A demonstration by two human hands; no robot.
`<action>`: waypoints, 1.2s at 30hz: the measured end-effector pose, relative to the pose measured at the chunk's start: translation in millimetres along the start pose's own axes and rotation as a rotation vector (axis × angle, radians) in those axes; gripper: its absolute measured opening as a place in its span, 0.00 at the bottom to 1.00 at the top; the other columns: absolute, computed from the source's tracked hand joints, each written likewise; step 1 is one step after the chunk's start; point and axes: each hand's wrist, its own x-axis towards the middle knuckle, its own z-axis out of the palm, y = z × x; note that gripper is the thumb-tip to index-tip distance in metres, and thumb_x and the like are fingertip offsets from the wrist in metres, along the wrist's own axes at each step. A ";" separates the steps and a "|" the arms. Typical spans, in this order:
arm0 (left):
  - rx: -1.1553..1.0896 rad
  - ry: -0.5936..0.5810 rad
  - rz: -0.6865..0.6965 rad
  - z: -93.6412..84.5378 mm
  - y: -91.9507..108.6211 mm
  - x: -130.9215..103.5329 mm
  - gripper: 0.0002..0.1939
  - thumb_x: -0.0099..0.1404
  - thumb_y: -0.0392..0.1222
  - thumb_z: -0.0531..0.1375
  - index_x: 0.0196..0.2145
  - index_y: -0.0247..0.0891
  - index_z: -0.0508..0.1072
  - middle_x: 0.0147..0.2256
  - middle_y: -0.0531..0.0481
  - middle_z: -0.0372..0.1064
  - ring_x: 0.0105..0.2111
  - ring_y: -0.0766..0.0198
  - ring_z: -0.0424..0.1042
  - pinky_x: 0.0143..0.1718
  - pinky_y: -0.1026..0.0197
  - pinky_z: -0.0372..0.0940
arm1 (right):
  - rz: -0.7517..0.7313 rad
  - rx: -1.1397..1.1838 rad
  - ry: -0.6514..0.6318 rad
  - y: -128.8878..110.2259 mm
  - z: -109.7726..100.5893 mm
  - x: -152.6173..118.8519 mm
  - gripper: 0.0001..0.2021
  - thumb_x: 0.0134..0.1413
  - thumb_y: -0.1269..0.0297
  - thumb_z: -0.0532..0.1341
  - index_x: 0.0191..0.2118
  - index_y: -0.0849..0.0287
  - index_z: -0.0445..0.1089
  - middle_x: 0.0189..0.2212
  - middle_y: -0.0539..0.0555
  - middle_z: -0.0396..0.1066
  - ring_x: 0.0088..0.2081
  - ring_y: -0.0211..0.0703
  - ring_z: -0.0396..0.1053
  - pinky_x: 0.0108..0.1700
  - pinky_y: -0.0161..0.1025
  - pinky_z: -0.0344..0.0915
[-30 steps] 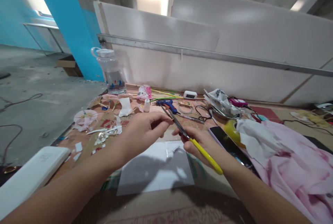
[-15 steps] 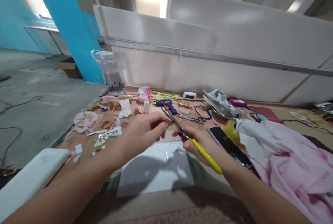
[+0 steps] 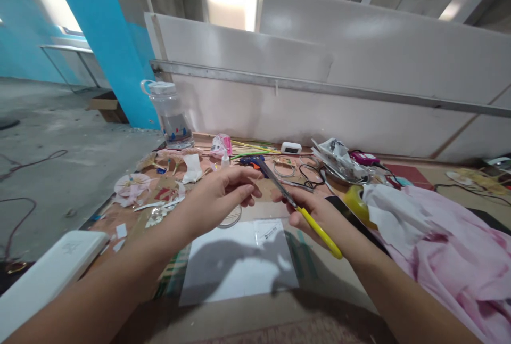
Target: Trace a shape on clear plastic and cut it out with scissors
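Observation:
My right hand [image 3: 305, 208] is wrapped round a pair of scissors [image 3: 319, 231] with yellow handles. The metal blades are together and point up and away, toward the left. Facing them across a small gap, my left hand [image 3: 229, 192] is held in the air with loosely bent fingers; I see nothing between them. Below both hands lies a sheet of white paper [image 3: 223, 275] with a clear set square [image 3: 268, 233] at its upper right. A ring of thin wire [image 3: 230, 218] lies at the paper's far edge, partly behind my left hand.
A blue glue gun [image 3: 252, 160], a small dropper bottle [image 3: 225, 161] and a white digital meter [image 3: 291, 148] lie farther back. A water bottle [image 3: 172, 115] stands back left. Pink cloth [image 3: 451, 259] and yellow tape [image 3: 355, 203] are on the right, a white box [image 3: 56, 267] on the left.
The scissor blades were parted near my left fingertips; now they are together. My left fingers have loosened from a pinch, and the hands have moved slightly apart.

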 end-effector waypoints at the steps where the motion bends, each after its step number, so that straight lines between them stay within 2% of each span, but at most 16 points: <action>1: -0.007 0.017 0.004 -1.8 1.3 -0.5 0.14 0.66 0.40 0.57 0.49 0.36 0.72 0.37 0.48 0.77 0.31 0.67 0.75 0.35 0.63 0.71 | 0.002 -0.010 0.003 -0.8 -3.5 -0.2 0.28 0.52 0.36 0.60 0.44 0.58 0.73 0.30 0.53 0.68 0.30 0.42 0.62 0.30 0.37 0.58; 7: 0.014 0.107 -0.001 -9.5 8.0 -3.1 0.16 0.66 0.40 0.59 0.52 0.39 0.69 0.29 0.52 0.76 0.32 0.65 0.77 0.34 0.65 0.71 | -0.077 -0.007 -0.057 -9.6 -19.0 -1.6 0.37 0.46 0.27 0.56 0.46 0.58 0.73 0.30 0.52 0.67 0.28 0.40 0.60 0.28 0.35 0.56; 11: -0.045 0.107 0.009 -8.4 7.3 -3.0 0.17 0.66 0.39 0.60 0.53 0.39 0.69 0.36 0.50 0.76 0.34 0.66 0.77 0.36 0.65 0.71 | -0.107 -0.089 -0.103 -9.1 -20.1 -2.3 0.37 0.46 0.29 0.58 0.49 0.58 0.71 0.35 0.54 0.70 0.32 0.43 0.64 0.32 0.36 0.60; 15: -0.232 0.037 0.025 -5.7 4.0 -1.4 0.16 0.65 0.36 0.61 0.51 0.38 0.69 0.48 0.44 0.74 0.31 0.69 0.76 0.36 0.63 0.72 | -0.073 -0.087 -0.169 -3.6 -14.7 -2.8 0.38 0.46 0.30 0.59 0.50 0.58 0.71 0.37 0.55 0.71 0.34 0.45 0.65 0.34 0.36 0.62; 18: -0.380 -0.072 0.016 -5.4 -0.4 0.9 0.18 0.64 0.35 0.62 0.52 0.40 0.68 0.44 0.46 0.76 0.29 0.70 0.75 0.35 0.63 0.73 | -0.096 0.002 -0.193 2.3 -9.4 -2.7 0.37 0.45 0.29 0.59 0.50 0.57 0.72 0.41 0.56 0.72 0.38 0.47 0.68 0.39 0.39 0.65; 22: -0.514 -0.156 -0.025 -6.0 -4.7 4.1 0.13 0.62 0.33 0.64 0.46 0.39 0.75 0.41 0.49 0.77 0.28 0.70 0.76 0.32 0.66 0.72 | -0.105 0.074 -0.213 6.5 -4.9 -3.6 0.37 0.44 0.30 0.60 0.50 0.55 0.72 0.44 0.55 0.73 0.42 0.49 0.69 0.43 0.40 0.66; 28: -0.694 -0.215 -0.083 -7.1 -3.5 3.9 0.13 0.59 0.32 0.67 0.42 0.41 0.80 0.41 0.49 0.79 0.27 0.72 0.76 0.30 0.70 0.71 | -0.029 0.165 -0.235 2.4 -1.6 -6.7 0.37 0.43 0.31 0.61 0.51 0.56 0.72 0.41 0.55 0.72 0.38 0.46 0.67 0.42 0.41 0.66; 36: -0.717 -0.247 -0.089 -2.7 -11.5 7.2 0.13 0.59 0.32 0.66 0.41 0.43 0.80 0.42 0.50 0.79 0.27 0.71 0.76 0.30 0.68 0.70 | 0.013 0.280 -0.258 4.2 3.0 -6.4 0.35 0.42 0.32 0.64 0.49 0.54 0.72 0.41 0.53 0.70 0.36 0.43 0.65 0.38 0.37 0.63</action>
